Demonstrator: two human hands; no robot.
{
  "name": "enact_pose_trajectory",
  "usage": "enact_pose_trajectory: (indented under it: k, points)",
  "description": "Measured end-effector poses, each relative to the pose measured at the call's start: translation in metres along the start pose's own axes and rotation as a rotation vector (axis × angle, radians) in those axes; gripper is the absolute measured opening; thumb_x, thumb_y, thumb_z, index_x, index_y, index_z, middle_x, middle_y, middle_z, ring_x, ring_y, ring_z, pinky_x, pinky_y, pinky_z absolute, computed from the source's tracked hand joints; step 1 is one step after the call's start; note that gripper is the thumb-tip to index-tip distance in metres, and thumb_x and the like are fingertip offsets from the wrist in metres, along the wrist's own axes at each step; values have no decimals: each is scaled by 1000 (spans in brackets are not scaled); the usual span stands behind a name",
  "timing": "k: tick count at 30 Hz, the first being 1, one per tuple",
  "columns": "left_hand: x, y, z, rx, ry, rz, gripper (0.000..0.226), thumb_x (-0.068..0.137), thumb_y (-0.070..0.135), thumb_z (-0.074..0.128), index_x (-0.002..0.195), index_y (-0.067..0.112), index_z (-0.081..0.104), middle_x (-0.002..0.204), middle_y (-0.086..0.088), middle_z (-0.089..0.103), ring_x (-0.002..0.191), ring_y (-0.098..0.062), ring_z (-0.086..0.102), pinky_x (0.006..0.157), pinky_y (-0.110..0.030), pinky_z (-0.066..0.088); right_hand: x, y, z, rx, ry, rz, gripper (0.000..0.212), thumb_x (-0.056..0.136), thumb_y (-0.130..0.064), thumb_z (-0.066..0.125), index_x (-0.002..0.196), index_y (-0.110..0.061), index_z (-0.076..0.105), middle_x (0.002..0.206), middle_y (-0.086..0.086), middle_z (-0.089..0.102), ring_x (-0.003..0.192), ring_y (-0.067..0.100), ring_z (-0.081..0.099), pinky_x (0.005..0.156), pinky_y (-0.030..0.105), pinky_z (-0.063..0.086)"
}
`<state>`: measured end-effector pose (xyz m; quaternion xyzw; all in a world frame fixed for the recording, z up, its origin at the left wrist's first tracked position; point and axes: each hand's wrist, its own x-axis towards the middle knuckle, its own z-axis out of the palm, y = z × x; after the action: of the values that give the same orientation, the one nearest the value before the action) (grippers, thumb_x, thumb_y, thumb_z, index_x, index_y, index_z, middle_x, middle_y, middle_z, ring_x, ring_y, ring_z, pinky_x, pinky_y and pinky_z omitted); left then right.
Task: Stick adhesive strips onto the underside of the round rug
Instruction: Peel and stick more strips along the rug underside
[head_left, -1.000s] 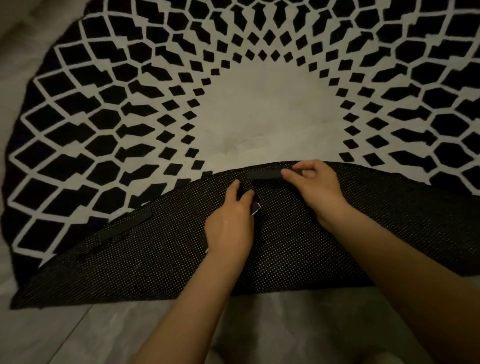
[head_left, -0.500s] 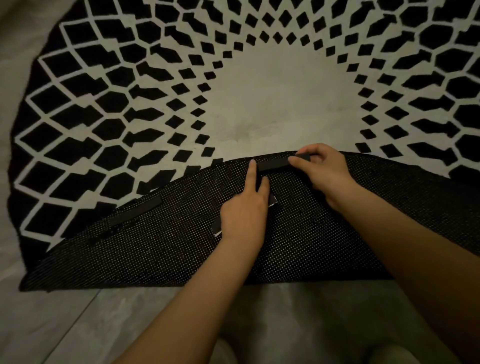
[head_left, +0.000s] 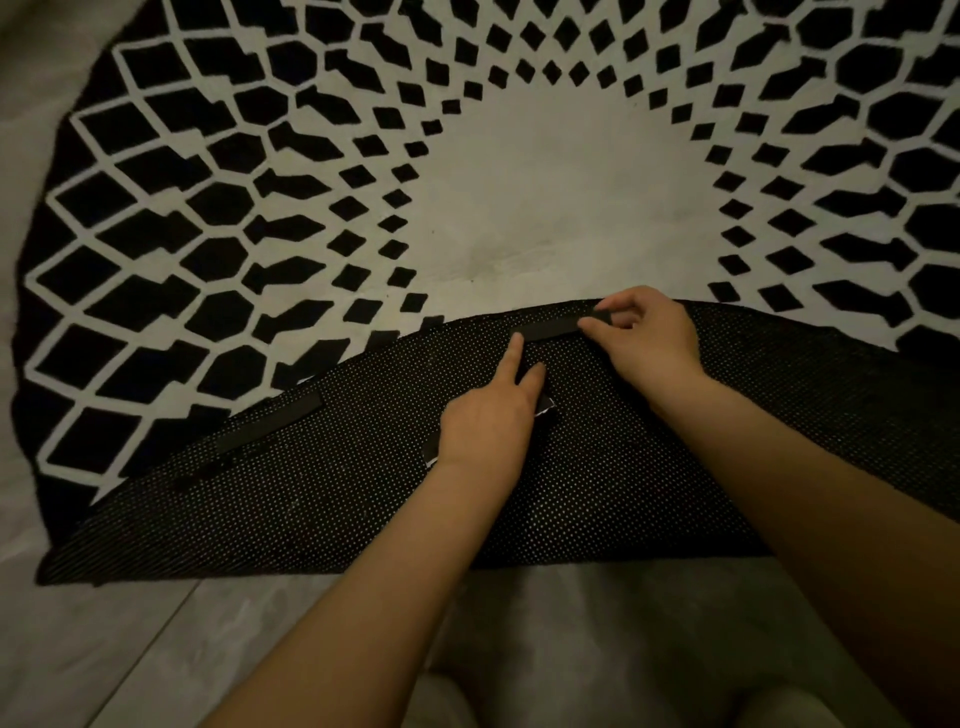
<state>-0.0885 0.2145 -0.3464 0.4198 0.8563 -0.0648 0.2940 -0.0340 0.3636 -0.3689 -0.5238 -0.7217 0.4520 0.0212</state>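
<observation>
Grey floor (head_left: 156, 649) carries the rug (head_left: 545, 197), near edge folded back. Left hand (head_left: 488, 421), forefinger straight, presses a strip (head_left: 553, 328) near the fold; right hand (head_left: 649, 338) pinches its end. Next: smooth it flat.

Round rug (head_left: 519, 208) lies on floor (head_left: 130, 649), near edge folded back over itself toward far side, underside (head_left: 337, 499) up. I see strip (head_left: 550, 328) on underside just beside fold edge, between my hands: left hand (head_left: 488, 421) fingertip at its left end, right hand (head_left: 644, 338) at its right end. Second strip (head_left: 270, 421) lies on underside, well left. Small piece (head_left: 545, 405) pokes out under left hand.
</observation>
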Motion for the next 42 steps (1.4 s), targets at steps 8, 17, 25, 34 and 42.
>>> enact_pose_trajectory:
  k: [8,17,25,34,42]
  points:
    - [7,-14,13,-123,84,38,60,95,20,51,147,34,23,159,12,-4,100,-22,63,61,-31,47,-39,12,-2,-698,-50,-621,50,92,-14,48,141,-24,41,151,-16,28,85,20,62,58,28,40]
    - [7,-34,18,-496,135,33,50,83,23,69,114,35,31,145,18,40,113,-14,57,83,-38,51,-34,22,-6,-770,122,-923,63,60,-3,77,121,-6,61,131,4,57,42,19,50,35,21,32]
    - [8,-37,17,-457,131,30,56,81,27,70,118,36,29,143,16,44,107,-13,59,77,-36,51,-36,-2,1,-1000,-102,-602,36,92,-20,49,127,-12,46,142,2,27,84,22,55,56,32,33]
    - [4,-31,12,-348,157,-19,66,85,31,67,136,33,26,136,11,49,103,-17,60,73,-34,49,-34,4,8,-1116,-360,-610,78,92,-15,48,151,-25,-3,156,-14,-21,75,18,49,44,28,25]
    - [4,-26,11,-271,151,-39,70,85,31,66,140,30,22,143,12,43,103,-19,62,75,-41,54,-41,2,10,-1191,-334,-636,68,96,-12,37,151,-16,-2,158,-3,-15,84,25,60,52,32,31]
